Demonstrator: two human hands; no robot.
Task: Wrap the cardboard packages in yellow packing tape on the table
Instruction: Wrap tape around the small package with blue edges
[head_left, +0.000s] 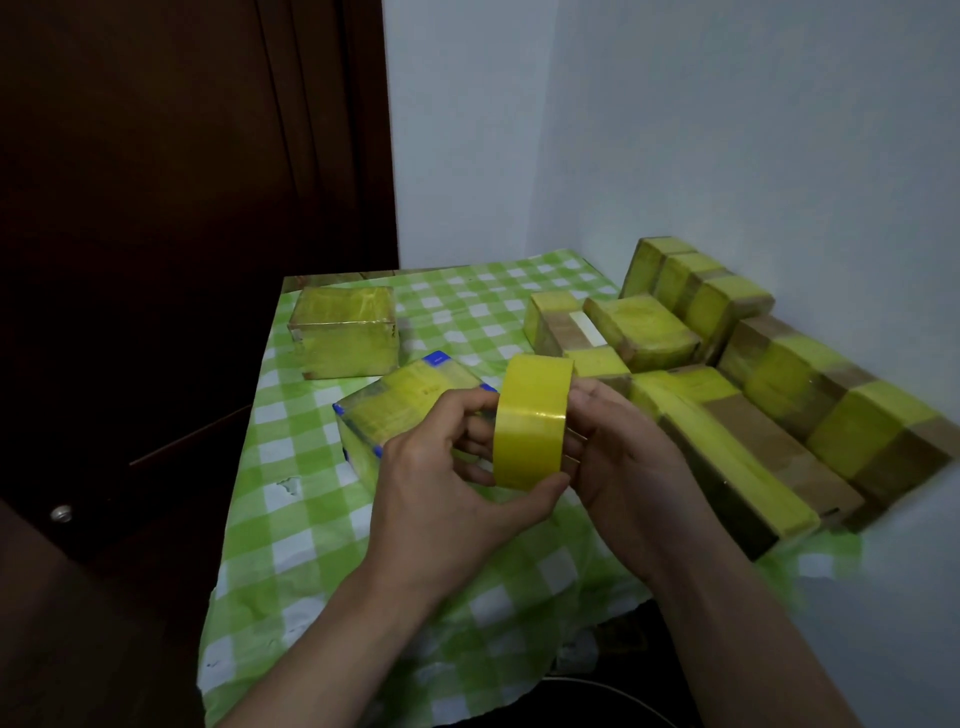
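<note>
The left hand (441, 467) and right hand (623, 447) each have a curled grip on the round yellow packing-tape roll (530, 431). A stuck end could tear when peeled.

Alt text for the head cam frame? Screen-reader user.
The left hand and right hand hold a roll of yellow tape above a green-checked tablecloth. Behind it lies a taped box with blue corners; another wrapped box sits far left, and partly wrapped cardboard packages pile up on the right by the wall.
</note>
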